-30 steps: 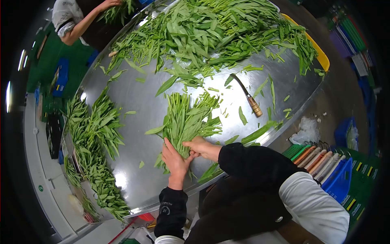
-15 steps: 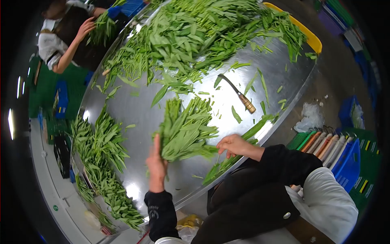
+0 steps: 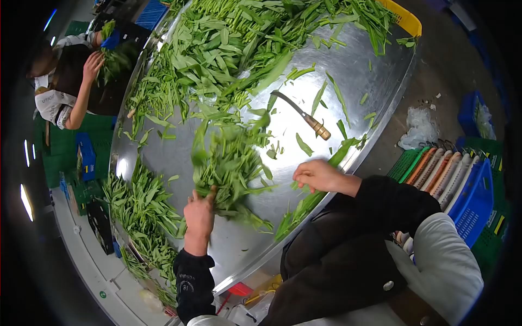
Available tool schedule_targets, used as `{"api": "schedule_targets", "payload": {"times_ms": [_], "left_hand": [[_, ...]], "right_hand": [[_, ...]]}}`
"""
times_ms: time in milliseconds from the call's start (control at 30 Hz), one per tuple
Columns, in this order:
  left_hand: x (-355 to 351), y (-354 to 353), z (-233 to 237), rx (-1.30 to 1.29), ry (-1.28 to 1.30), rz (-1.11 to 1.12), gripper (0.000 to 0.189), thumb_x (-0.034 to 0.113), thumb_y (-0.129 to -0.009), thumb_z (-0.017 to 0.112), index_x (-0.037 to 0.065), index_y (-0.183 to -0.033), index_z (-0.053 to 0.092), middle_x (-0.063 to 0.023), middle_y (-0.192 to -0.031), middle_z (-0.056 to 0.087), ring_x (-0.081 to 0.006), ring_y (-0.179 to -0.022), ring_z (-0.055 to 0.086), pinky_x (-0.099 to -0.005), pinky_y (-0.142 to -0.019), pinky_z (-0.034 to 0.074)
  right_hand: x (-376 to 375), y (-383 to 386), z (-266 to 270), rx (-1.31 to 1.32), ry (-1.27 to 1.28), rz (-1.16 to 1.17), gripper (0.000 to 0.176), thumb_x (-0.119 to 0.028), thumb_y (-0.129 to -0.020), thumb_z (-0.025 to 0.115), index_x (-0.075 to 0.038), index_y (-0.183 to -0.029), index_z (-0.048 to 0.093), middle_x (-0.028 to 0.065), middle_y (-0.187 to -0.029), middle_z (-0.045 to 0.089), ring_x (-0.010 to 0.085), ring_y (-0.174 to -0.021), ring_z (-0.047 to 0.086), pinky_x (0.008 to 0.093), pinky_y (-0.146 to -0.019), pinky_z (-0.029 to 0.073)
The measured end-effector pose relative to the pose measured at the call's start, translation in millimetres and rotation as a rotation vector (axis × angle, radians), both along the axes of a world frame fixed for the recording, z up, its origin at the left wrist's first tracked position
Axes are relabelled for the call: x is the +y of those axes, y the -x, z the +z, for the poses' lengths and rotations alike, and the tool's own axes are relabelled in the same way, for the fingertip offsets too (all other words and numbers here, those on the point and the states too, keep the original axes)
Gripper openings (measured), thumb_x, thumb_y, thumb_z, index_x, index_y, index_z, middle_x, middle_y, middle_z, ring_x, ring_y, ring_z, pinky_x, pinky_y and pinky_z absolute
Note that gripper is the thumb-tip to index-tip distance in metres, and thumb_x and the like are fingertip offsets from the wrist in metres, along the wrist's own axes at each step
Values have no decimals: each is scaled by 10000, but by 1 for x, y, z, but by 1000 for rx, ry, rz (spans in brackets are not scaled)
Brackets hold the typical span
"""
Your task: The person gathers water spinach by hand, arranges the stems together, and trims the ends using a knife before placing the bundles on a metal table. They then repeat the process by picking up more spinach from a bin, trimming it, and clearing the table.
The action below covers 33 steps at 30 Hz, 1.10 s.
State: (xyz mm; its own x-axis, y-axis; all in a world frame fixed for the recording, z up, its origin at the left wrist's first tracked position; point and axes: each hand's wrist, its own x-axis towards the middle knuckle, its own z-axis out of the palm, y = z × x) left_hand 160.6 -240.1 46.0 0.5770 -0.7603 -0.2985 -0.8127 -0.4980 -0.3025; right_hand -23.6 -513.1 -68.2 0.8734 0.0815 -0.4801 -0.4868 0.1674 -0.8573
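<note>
Head view, left hand [image 3: 199, 214] gripping bunch of greens [image 3: 231, 163], leaves fanned beyond it, right hand [image 3: 317, 175] curled nearby, grasp unclear

Tabletop [image 3: 353, 70]: polished metal, glossy
Knife [image 3: 302, 113]: dull metal blade, wooden handle
Leaf bunch [image 3: 228, 163]: matt
Sleeve [image 3: 380, 201]: matt black cloth

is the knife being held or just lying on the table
Lying down. The knife lies flat on the steel table, no hand on it; the right hand is apart, nearer the table edge.
</note>
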Motion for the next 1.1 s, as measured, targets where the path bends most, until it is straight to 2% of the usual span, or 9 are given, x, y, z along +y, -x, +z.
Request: {"api": "schedule_targets", "payload": {"times_ms": [167, 233, 367, 433, 533, 633, 800, 967, 1100], "left_hand": [[-14, 21, 31, 5, 74, 162, 623, -29, -671, 578, 228, -1239, 553, -130, -825, 471, -323, -719, 562, -398, -552, 484], [-13, 28, 35, -53, 176, 188, 726, -75, -614, 588, 217, -1275, 521, -135, -814, 459, -328, -711, 551, -412, -534, 464], [-26, 47, 41, 3, 301, 243, 876, -110, -550, 611, 170, -1358, 419, -146, -825, 451, -349, -719, 528, -436, -556, 445], [-23, 50, 39, -3, 335, 250, 912, -106, -527, 633, 151, -1369, 395, -150, -851, 465, -357, -739, 528, -438, -576, 447], [-13, 60, 38, 146, 517, 302, 892, -103, -533, 631, 135, -1361, 397, -156, -904, 492, -367, -754, 551, -420, -591, 465], [-20, 67, 44, 202, 521, 293, 891, -126, -517, 609, 121, -1348, 403, -164, -905, 489, -367, -737, 558, -429, -586, 466], [-10, 73, 43, 268, 485, 327, 881, -127, -512, 603, 120, -1338, 420, -168, -910, 488, -371, -708, 562, -432, -591, 475], [-2, 73, 45, 196, 576, 262, 867, -126, -517, 623, 126, -1329, 450, -141, -908, 509, -351, -687, 567, -424, -580, 481], [-3, 73, 44, 165, 441, 208, 888, -112, -483, 641, 132, -1319, 470, -140, -989, 537, -325, -754, 568, -389, -588, 486]], "right_hand": [[-24, -25, 34, 5, 44, -25, 304, -238, -835, 624, -22, -1047, 608, 89, -870, 671, 158, -670, 632, 293, -595, 515], [-16, -45, 46, -333, 401, -159, 507, -249, -825, 667, -31, -1240, 474, 172, -1037, 625, 190, -678, 628, 313, -600, 512], [30, -92, 60, -382, 478, -194, 855, -340, -780, 703, -115, -1420, 182, 291, -1225, 492, 416, -1149, 484, 452, -975, 379], [28, -100, 61, -390, 514, -113, 692, -236, -814, 680, -69, -1376, 312, 251, -1156, 549, 356, -985, 608, 409, -827, 497], [7, -101, 55, -245, -300, -142, 348, 1, -864, 564, -7, -1211, 537, 125, -988, 621, 160, -646, 668, 212, -493, 526], [-9, -95, 60, -72, -457, -140, 403, -18, -856, 584, 27, -1247, 496, 161, -969, 624, 199, -668, 677, 243, -531, 555], [-34, -86, 59, -15, -410, -45, 422, -17, -842, 592, 80, -1236, 479, 244, -992, 614, 262, -713, 684, 276, -577, 577], [-80, -89, 34, -126, -383, -912, 260, -69, -824, 620, 31, -1062, 589, 140, -946, 661, 181, -804, 669, 250, -697, 555], [0, -104, 62, -382, 378, -139, 433, -273, -787, 710, -4, -1099, 577, 192, -1004, 631, 281, -837, 646, 358, -755, 512]]}}
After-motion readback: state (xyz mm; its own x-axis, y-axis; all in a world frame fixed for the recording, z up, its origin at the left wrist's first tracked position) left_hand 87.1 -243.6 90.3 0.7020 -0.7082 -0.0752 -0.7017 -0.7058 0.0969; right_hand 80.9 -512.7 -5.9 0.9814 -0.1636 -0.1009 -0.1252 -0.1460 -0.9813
